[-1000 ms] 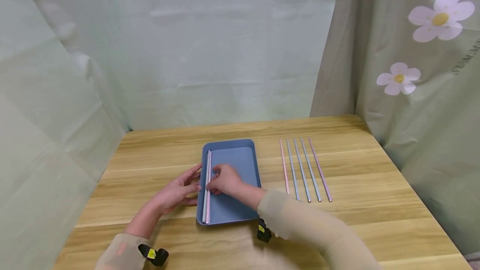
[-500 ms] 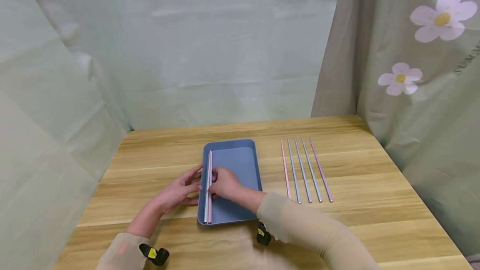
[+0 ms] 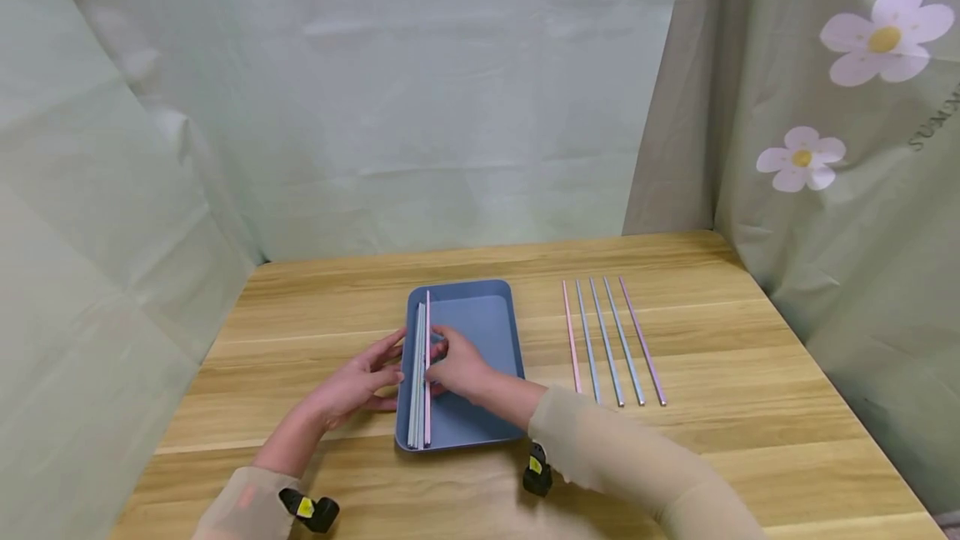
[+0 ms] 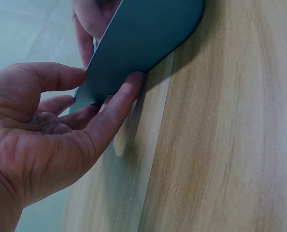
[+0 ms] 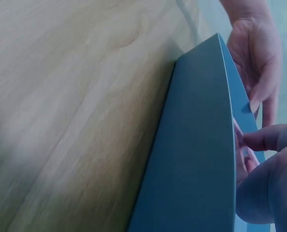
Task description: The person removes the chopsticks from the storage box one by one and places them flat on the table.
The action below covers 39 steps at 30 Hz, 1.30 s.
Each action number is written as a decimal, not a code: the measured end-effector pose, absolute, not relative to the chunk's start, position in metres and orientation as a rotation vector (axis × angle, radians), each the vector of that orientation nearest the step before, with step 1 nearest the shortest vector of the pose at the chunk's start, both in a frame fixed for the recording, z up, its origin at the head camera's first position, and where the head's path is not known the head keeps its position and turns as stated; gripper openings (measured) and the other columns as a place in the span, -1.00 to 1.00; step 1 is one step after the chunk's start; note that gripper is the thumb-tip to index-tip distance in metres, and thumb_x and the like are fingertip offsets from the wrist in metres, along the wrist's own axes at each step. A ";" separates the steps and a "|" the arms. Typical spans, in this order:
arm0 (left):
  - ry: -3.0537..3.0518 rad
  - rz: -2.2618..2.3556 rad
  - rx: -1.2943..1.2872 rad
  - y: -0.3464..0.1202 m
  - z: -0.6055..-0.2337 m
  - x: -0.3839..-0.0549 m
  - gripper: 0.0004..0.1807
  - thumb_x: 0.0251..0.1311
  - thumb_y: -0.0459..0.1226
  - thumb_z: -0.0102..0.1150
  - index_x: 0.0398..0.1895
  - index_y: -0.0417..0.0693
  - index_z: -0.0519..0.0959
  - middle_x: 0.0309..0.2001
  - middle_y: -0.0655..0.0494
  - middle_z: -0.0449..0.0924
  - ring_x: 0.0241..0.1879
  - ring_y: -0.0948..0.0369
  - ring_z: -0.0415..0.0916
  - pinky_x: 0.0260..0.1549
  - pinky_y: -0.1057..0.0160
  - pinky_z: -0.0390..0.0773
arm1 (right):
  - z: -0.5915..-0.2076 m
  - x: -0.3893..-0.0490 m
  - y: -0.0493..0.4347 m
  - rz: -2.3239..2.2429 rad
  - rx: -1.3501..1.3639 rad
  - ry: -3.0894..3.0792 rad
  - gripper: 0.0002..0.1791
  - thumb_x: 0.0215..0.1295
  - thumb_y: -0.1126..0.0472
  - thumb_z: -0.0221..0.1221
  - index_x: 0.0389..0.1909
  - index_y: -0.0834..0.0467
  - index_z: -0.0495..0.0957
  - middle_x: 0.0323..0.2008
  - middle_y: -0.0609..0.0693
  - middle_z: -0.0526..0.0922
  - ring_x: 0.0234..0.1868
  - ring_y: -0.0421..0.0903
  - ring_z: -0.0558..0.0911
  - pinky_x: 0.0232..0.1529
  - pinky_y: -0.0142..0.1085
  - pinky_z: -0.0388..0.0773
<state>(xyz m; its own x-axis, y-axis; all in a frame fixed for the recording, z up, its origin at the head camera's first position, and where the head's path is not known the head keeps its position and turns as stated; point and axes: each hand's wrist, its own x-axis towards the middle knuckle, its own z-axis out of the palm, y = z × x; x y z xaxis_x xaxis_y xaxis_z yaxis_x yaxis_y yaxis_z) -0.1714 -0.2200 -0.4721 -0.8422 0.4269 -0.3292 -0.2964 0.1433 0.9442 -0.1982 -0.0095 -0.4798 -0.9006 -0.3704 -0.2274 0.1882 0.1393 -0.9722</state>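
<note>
A blue-grey rectangular tray (image 3: 480,315) lies on the wooden table. Inside it, along the left wall, several pale metallic chopsticks (image 3: 416,407) lie side by side. My right hand (image 3: 459,367) reaches into the tray and pinches a pink chopstick (image 3: 428,315), just right of that bunch and nearly parallel to it. In the right wrist view, the near tray wall (image 5: 196,140) hides much of the right fingers. The left hand (image 3: 358,382) touches the outside of the tray's left wall with extended, spread fingers; the left wrist view shows its fingertips against that wall (image 4: 138,38).
Right of the tray, several chopsticks stand apart in a row on the table: a pink one (image 3: 570,327), blue ones (image 3: 602,332) and a purple one (image 3: 637,332). The right sleeve (image 3: 622,457) overlaps the table in front of them. Pale curtains (image 3: 450,107) hang around the table.
My right hand has shifted slightly right, drawing the pink chopstick away from the bunch at the left wall. The left hand and the tray stay in place.
</note>
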 end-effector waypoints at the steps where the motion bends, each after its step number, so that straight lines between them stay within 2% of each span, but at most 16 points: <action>1: 1.893 1.751 0.114 -0.220 -0.472 -0.171 -0.15 0.48 -0.42 0.00 0.69 0.13 -0.15 0.61 -0.28 -0.18 0.46 -0.28 0.13 0.02 -0.15 0.62 | -0.479 -0.199 -0.007 -1.817 -0.176 2.003 -0.08 0.14 0.63 0.27 0.54 0.21 0.21 -0.11 0.14 0.47 -0.26 -0.01 0.64 -0.41 -0.14 0.73; 9: 1.911 1.745 0.090 -0.219 -0.473 -0.171 -0.14 0.47 -0.39 0.05 0.69 0.18 -0.11 0.61 -0.26 -0.14 0.45 -0.26 0.16 0.02 -0.15 0.63 | -0.475 -0.206 0.013 -1.852 -0.190 2.008 -0.15 0.21 0.59 0.23 0.53 0.14 0.25 0.00 0.14 0.46 -0.21 0.03 0.61 -0.35 -0.11 0.73; 19: 1.919 1.749 0.114 -0.218 -0.474 -0.171 -0.13 0.46 -0.41 0.04 0.69 0.15 -0.13 0.61 -0.28 -0.14 0.47 -0.26 0.12 0.02 -0.12 0.63 | -0.465 -0.212 0.036 -1.913 -0.215 1.984 -0.15 0.23 0.60 0.22 0.54 0.14 0.24 0.04 0.22 0.48 -0.33 -0.03 0.62 -0.31 -0.04 0.74; 26: 1.921 1.751 0.118 -0.218 -0.476 -0.171 -0.14 0.46 -0.40 0.05 0.69 0.16 -0.11 0.61 -0.25 -0.14 0.48 -0.25 0.09 0.02 -0.13 0.63 | -0.460 -0.218 0.050 -1.970 -0.212 1.942 -0.13 0.24 0.60 0.20 0.56 0.14 0.20 0.06 0.25 0.45 -0.30 -0.03 0.60 -0.27 -0.01 0.73; 33: 1.925 1.753 0.121 -0.218 -0.477 -0.171 -0.14 0.46 -0.40 0.06 0.69 0.14 -0.11 0.61 -0.27 -0.13 0.47 -0.25 0.11 0.01 -0.13 0.63 | -0.453 -0.219 0.066 -2.003 -0.238 1.943 -0.14 0.23 0.59 0.19 0.55 0.13 0.21 0.11 0.35 0.41 -0.28 -0.01 0.59 -0.32 -0.05 0.74; 39: 1.920 1.756 0.124 -0.218 -0.476 -0.171 -0.13 0.46 -0.40 0.06 0.69 0.14 -0.12 0.61 -0.26 -0.13 0.47 -0.23 0.12 0.00 -0.11 0.64 | -0.447 -0.221 0.084 -2.019 -0.195 1.952 -0.14 0.22 0.60 0.20 0.53 0.10 0.24 0.10 0.29 0.43 -0.26 -0.01 0.57 -0.31 -0.06 0.74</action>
<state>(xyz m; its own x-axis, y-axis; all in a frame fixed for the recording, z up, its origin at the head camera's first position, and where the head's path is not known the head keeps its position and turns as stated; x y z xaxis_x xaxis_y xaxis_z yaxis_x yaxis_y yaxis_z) -0.1711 -0.2185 -0.4763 -0.8552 0.4098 -0.3173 -0.2796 0.1509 0.9482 -0.2211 0.0835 -0.4469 -0.9379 -0.3235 -0.1254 0.1362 -0.0108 -0.9906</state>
